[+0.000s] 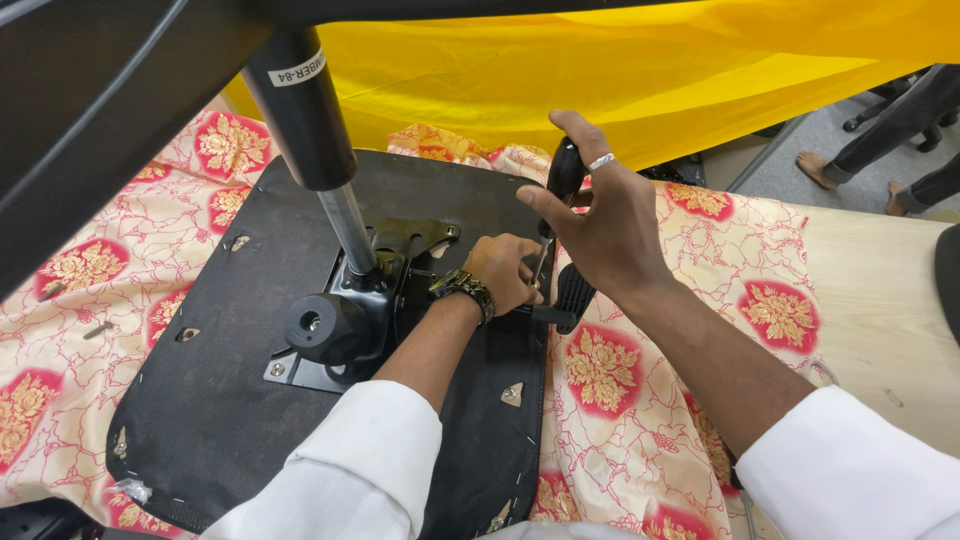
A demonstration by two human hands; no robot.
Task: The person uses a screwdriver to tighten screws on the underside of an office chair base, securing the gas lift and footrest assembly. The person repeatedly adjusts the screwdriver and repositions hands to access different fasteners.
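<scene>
— What is held by the right hand (608, 232)?

— A screwdriver with a black handle (565, 168) is gripped there. The fingers are wrapped around the handle, with the thumb pressed against its side, and a ring is worn on one finger. The shaft (541, 262) is pointed down toward the metal mechanism plate (400, 250) bolted to the underside of an upturned black chair seat (230, 400).

— And the left hand (503, 272)?

— It is laid low on the seat, just beside the screwdriver's tip, with its fingers curled narrowly around something small at the plate's edge. What exactly is pinched there cannot be told, since it is hidden by the knuckles. A watch is worn on that wrist.

— Where is the seat itself?

— It is laid upside down on a red-and-cream floral cloth (690, 260) spread over the bench (880, 300). The gas-lift column (315, 130) is raised from the plate toward the camera, and a black lever paddle (574, 290) is seen just under the right wrist.

— What could go wrong from here?

— The tip could be slipped off the fastener if the shaft is kept tilted or pressed unevenly. The left fingers are placed so close that they would probably be struck. The screw head could also be rounded by a poorly seated tip. A loose screw (98, 329) is seen on the cloth, well apart to the left, and small parts could easily be lost in that busy pattern. The seat might also be shifted on the cloth under sideways force.
</scene>
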